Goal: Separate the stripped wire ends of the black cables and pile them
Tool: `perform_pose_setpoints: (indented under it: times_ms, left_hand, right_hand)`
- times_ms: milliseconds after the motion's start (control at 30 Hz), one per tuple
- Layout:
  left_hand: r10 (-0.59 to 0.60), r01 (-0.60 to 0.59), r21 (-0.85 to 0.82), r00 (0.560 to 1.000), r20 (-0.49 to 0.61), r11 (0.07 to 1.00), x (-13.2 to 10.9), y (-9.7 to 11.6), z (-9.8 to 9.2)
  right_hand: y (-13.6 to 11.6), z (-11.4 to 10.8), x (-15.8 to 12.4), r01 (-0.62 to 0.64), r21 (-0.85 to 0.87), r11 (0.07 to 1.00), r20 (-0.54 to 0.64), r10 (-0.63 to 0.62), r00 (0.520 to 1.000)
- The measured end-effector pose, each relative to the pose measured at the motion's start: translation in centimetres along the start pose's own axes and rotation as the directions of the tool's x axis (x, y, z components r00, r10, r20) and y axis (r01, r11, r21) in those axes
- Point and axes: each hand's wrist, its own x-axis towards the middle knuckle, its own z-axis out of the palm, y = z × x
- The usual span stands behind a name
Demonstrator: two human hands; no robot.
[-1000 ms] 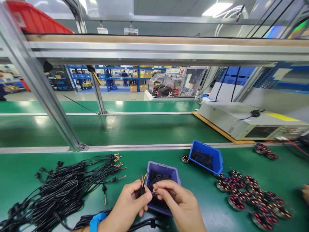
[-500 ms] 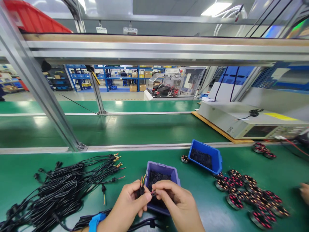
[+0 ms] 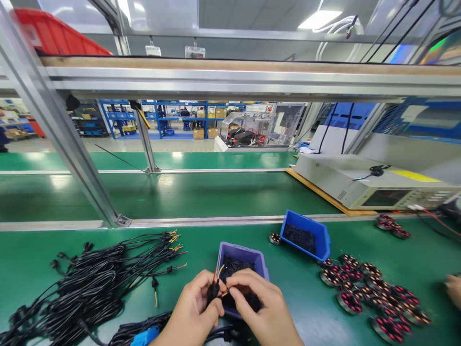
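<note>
In front of me, my left hand (image 3: 200, 300) grips the end of a black cable (image 3: 213, 290), and its red and yellow wires stick up past the fingers. Close against it, my right hand (image 3: 261, 300) pinches one of the thin wire ends (image 3: 225, 292) between thumb and fingertips. Both hands are over the near part of a purple bin (image 3: 242, 249) that contains small black pieces. To the left lies a pile of black cables (image 3: 90, 283) with stripped coloured ends. More cable runs under my left wrist, which wears a blue band (image 3: 144, 336).
A blue bin (image 3: 326, 240) with black pieces stands right of the purple one, beside a single motor (image 3: 274, 239). Several round motors (image 3: 374, 288) spread across the right side. Another person's hand (image 3: 454, 290) shows at the right edge. Behind stands a grey instrument (image 3: 382, 194) under a metal shelf frame.
My left hand has turned the cable end a little, so its wires lean further right. My right fingers now pinch a yellowish wire. The view has tipped slightly upward.
</note>
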Motion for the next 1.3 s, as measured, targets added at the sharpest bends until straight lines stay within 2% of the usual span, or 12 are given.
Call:
perform_pose_setpoints:
  times_ms: [133,333,467,533,567,633,700,800,900,1000,1100,1300]
  left_hand:
    - [0.014,-0.012,-0.034,0.999,0.046,0.999,-0.2,-0.1,-0.3]
    - [-0.012,0.013,-0.018,0.998,0.062,1.0,-0.1,0.1,-0.4]
    - [0.09,-0.082,0.191,0.995,-0.032,0.978,-0.5,1.2,-0.3]
    - [0.078,-0.063,0.208,0.995,-0.068,0.976,-0.6,1.5,-0.3]
    - [0.041,-0.028,0.182,0.997,-0.069,0.983,-0.5,1.5,-0.2]
    - [-0.045,0.049,0.105,0.998,-0.039,0.993,-0.2,1.3,-0.2]
    - [-0.075,0.075,0.019,0.997,-0.008,0.997,0.3,0.7,-0.1]
    - [-0.029,0.025,-0.142,0.999,-0.023,0.99,1.0,-0.2,0.3]
    - [-0.019,0.006,-0.225,0.998,-0.06,0.974,1.3,-0.3,0.7]
    - [-0.093,0.085,-0.182,0.995,-0.037,0.98,1.0,0.3,0.8]
    - [-0.166,0.165,-0.073,0.986,-0.014,0.984,0.8,0.8,0.6]
    - [-0.141,0.138,-0.046,0.988,-0.062,0.989,0.7,0.2,0.2]
  right_hand:
    - [0.3,0.2,-0.2,-0.044,0.032,0.999,0.053,0.042,0.998]
    - [-0.2,-0.7,0.4,0.064,0.002,0.998,0.129,-0.064,0.99]
    - [-1.1,-2.4,0.7,0.067,0.006,0.998,0.303,-0.066,0.951]
    - [-0.7,-3.2,0.9,0.09,-0.02,0.996,0.384,-0.076,0.92]
    - [-0.2,-3.4,1.0,0.129,-0.065,0.99,0.361,-0.097,0.928]
    - [1.4,-3.2,1.3,0.258,-0.255,0.932,0.232,-0.2,0.952]
    - [3.2,-2.5,1.6,0.398,-0.468,0.789,0.18,-0.356,0.917]
    - [4.9,-1.3,1.7,0.533,-0.599,0.598,0.269,-0.476,0.837]
    - [5.6,-0.7,1.6,0.564,-0.615,0.552,0.328,-0.471,0.819]
    - [5.8,-0.7,1.1,0.527,-0.619,0.583,0.34,-0.406,0.848]
    - [5.4,-1.0,0.6,0.376,-0.6,0.706,0.255,-0.277,0.926]
    - [2.4,-1.1,0.2,0.138,-0.35,0.927,0.091,-0.113,0.989]
